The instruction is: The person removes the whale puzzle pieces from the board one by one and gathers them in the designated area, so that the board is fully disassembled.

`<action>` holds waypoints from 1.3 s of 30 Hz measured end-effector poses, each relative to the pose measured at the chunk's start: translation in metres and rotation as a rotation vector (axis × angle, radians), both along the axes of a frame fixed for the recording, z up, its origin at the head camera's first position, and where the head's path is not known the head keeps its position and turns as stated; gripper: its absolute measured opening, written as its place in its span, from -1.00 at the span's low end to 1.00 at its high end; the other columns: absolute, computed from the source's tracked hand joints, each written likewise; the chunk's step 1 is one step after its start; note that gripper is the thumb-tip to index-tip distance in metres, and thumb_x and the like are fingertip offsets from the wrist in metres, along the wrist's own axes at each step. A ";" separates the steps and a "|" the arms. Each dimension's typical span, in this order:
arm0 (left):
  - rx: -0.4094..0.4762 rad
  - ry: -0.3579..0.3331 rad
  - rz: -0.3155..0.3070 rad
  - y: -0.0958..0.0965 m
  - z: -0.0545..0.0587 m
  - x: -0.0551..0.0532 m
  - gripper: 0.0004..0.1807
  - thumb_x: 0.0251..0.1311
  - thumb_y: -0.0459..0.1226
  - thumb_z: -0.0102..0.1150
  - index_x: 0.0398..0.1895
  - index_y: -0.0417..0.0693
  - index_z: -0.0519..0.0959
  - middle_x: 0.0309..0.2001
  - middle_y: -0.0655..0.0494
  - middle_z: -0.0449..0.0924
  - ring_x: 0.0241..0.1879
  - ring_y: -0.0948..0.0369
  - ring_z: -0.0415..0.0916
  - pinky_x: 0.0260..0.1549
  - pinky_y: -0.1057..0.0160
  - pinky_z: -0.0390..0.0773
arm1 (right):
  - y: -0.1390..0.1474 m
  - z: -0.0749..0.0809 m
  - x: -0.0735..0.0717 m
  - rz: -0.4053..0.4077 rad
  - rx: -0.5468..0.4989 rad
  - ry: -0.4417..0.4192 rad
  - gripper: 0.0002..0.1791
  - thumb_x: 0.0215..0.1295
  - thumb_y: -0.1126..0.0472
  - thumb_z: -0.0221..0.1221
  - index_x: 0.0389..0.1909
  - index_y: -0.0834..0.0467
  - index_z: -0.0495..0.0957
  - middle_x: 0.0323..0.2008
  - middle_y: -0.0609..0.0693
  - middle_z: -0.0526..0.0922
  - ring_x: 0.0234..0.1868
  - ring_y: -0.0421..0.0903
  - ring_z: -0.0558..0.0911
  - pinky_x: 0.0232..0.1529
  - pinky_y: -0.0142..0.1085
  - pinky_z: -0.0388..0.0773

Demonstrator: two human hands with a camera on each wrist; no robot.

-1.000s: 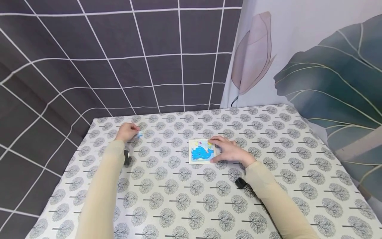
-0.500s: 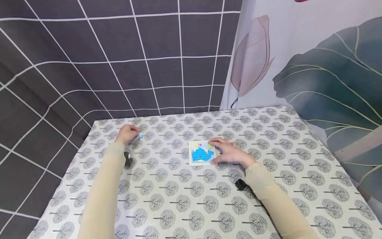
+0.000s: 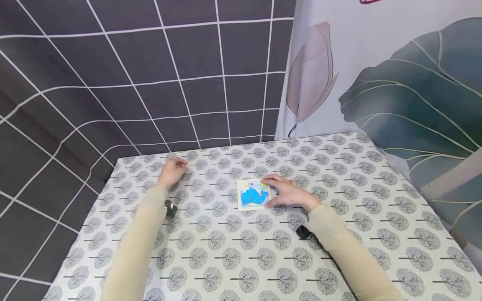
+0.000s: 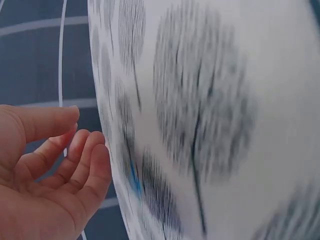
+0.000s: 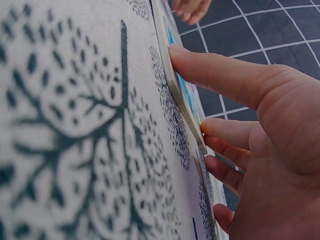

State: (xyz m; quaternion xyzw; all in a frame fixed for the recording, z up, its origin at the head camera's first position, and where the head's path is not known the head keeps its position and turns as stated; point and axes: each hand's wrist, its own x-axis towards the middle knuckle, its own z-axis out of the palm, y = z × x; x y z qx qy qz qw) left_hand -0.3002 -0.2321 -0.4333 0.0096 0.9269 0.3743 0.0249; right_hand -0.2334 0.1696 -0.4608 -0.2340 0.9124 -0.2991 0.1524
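Blue whale puzzle (image 3: 251,195) gripped on cloth (image 3: 226,259)

Head: my right hand (image 3: 288,193) curls round its side; cloth stretches to my left hand (image 3: 174,172), near the far edge. Left wrist: empty, half-curled fingers; blurred blue spot (image 4: 135,181) nearby. Right wrist: thumb touches the puzzle.

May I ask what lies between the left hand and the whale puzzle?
In the head view, only tree-print tablecloth shows between the left hand and the whale puzzle.

Long plain cream sleeves (image 3: 133,244), reaching wrists; small black device (image 3: 170,209) at each cuff; hands (image 3: 288,193) bare.
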 end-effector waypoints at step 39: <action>-0.051 0.022 -0.471 0.149 -0.026 0.048 -0.70 0.22 -0.19 0.38 -0.05 -0.16 0.67 -0.22 0.15 0.63 -0.25 0.25 0.51 -0.12 0.23 0.56 | 0.001 -0.004 0.002 0.020 -0.003 0.043 0.02 0.01 -0.13 0.45 0.47 0.17 0.29 0.48 0.16 0.23 0.46 0.29 0.18 0.29 0.54 -0.14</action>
